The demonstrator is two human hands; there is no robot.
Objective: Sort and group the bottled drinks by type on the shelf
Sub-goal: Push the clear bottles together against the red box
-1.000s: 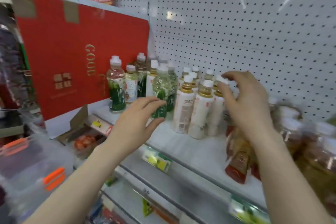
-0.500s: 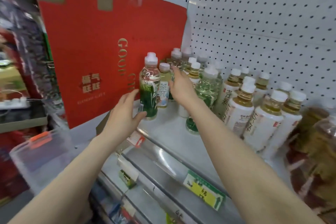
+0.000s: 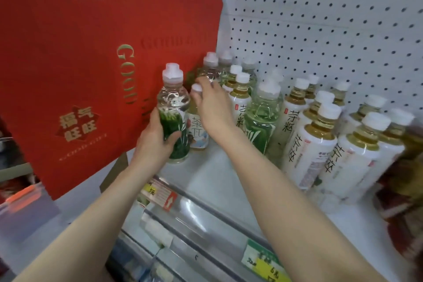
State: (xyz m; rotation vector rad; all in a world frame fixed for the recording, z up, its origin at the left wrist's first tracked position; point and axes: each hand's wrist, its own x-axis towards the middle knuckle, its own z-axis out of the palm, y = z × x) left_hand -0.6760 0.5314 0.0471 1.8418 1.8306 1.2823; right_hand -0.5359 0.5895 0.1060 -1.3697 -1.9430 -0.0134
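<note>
Far left, we list a red gift box (image 3: 68, 64) at the shelf (image 3: 206, 178) end. Beside it, our left hand (image 3: 158, 137) grips the green-label bottle (image 3: 172, 103), which stands upright. Our right hand (image 3: 212, 107) pinches the cap of the small tea bottle (image 3: 198, 130) just behind. To the right, white-label bottles (image 3: 306, 144) stand in rows.

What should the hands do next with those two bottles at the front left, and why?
Probably lift the small tea bottle out by its cap. The right hand pinches that cap, the left hand grips the green-label bottle beside it, and the white-label tea bottles stand further right.
</note>
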